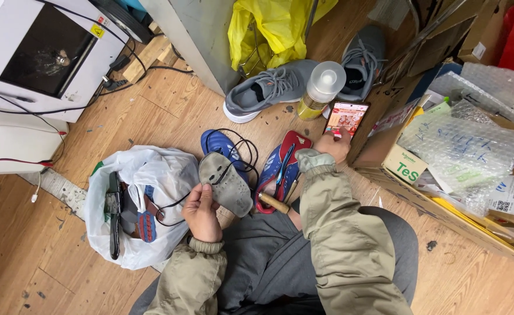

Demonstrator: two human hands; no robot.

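My left hand grips a worn grey insole by its near edge, held over my lap. A thin black cord loops over the insole and the blue shoe behind it. My right hand reaches forward and touches the lower edge of a smartphone with a lit screen, propped against a cardboard box. Between my hands lie a blue-and-red flip-flop and a tool with a wooden handle.
A white plastic bag with shoe parts lies at left. Grey sneakers and a capped bottle stand behind. Cardboard boxes with bubble wrap fill the right. A white machine with cables sits far left; a yellow bag hangs behind.
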